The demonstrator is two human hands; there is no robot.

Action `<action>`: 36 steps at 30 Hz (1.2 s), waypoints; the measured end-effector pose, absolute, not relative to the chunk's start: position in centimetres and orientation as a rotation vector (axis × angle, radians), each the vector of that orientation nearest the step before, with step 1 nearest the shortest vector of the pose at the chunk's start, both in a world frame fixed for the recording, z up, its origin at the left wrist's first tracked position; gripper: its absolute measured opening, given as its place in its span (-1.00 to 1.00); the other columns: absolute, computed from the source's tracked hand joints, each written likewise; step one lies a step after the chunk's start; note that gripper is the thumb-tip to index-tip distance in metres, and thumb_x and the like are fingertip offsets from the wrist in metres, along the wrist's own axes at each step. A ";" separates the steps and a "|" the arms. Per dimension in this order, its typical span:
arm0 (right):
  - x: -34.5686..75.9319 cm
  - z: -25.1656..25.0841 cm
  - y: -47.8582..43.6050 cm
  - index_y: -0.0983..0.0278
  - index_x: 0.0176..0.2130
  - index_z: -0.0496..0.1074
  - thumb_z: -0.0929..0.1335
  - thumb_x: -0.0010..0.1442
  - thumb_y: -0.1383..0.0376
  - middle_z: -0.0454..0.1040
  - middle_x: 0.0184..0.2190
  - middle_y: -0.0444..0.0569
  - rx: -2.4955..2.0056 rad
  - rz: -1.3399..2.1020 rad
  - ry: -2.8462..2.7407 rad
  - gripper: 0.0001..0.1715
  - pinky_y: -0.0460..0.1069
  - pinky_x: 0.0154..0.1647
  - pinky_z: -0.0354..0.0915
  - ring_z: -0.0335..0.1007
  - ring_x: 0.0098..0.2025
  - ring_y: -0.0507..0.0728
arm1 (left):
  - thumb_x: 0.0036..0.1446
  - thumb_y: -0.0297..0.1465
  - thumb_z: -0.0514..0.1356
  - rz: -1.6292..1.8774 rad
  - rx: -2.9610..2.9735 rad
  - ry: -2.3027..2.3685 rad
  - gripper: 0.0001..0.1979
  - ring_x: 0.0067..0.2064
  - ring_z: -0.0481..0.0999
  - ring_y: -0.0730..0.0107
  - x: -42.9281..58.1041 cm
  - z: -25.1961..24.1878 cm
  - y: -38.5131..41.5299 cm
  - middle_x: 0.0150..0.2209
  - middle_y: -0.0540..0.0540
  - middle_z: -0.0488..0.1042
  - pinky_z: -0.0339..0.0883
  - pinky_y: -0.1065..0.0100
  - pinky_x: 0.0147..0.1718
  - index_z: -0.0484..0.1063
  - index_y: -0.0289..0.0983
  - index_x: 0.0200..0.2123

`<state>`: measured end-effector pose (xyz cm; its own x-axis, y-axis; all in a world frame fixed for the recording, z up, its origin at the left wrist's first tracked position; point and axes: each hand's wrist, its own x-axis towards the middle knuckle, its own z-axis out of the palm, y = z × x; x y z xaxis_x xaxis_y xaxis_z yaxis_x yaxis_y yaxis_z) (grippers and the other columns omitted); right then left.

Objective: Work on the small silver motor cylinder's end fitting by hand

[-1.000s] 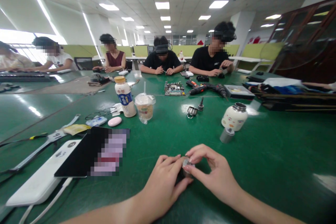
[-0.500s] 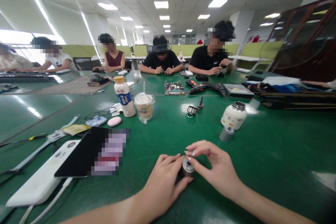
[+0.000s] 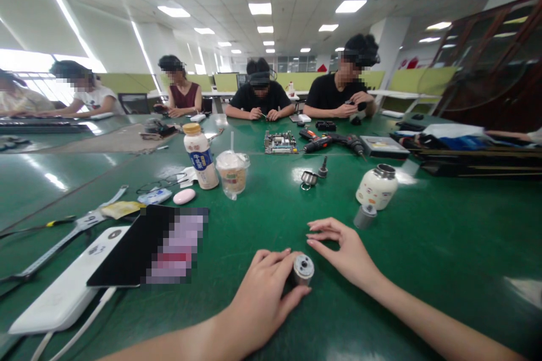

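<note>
A small metal cylinder (image 3: 304, 271) with a dark hole in its top stands upright on the green table (image 3: 262, 220). My left hand (image 3: 269, 293) has its fingers and thumb wrapped round its left side. Just to the right, my right hand (image 3: 345, 251) is raised with its fingers apart, touching nothing. Beyond it a grey cylinder (image 3: 365, 218) leans by a cream bottle (image 3: 377, 187) with an open neck. Farther off lie a steel cap with a ring (image 3: 309, 180) and a small dark fitting (image 3: 323, 167).
At the left are a tablet (image 3: 127, 245), a white power bank (image 3: 68, 287), a drink bottle (image 3: 201, 158) and a plastic cup (image 3: 232, 173). A circuit board (image 3: 281, 142) and power drills (image 3: 332, 141) lie farther back. Several people sit across the table.
My right hand has come off the metal cylinder and moved right and slightly up, uncovering its top. My left hand has stayed around the cylinder.
</note>
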<state>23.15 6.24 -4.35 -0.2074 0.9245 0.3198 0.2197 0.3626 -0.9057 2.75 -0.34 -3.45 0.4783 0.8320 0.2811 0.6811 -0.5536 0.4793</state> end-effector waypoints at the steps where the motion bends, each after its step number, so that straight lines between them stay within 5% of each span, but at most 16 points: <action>1: 22.9 -3.9 6.0 0.23 -0.28 0.44 0.47 0.10 0.34 0.53 -0.13 -0.01 -0.975 0.903 -1.618 -0.84 0.09 -0.04 0.46 0.59 -0.19 0.15 | 0.21 -0.33 0.26 0.711 2.428 1.279 -0.62 0.07 0.46 0.08 2.7 -3.5 -0.3 0.08 -0.18 0.50 0.28 0.03 0.05 0.35 -0.22 0.09; 14: 21.4 -1.1 2.2 0.18 -0.30 0.43 0.40 0.16 0.47 0.53 -0.25 -0.10 -0.738 0.776 -1.818 -0.82 0.00 -0.06 0.40 0.50 -0.15 0.09 | 0.20 -0.37 0.27 0.795 2.446 1.231 -0.63 0.02 0.47 0.12 2.7 -3.8 -0.3 0.04 -0.08 0.52 0.30 0.07 0.01 0.33 -0.16 0.07; 36: 21.5 -0.7 1.8 0.15 -0.18 0.41 0.34 0.15 0.52 0.53 -0.17 -0.10 -0.779 0.757 -1.960 -0.70 0.07 0.00 0.38 0.48 -0.06 0.11 | 0.20 -0.41 0.27 0.808 2.465 1.209 -0.63 -0.01 0.48 0.16 2.7 -3.6 -0.3 0.00 -0.08 0.53 0.32 0.09 -0.01 0.33 -0.16 0.07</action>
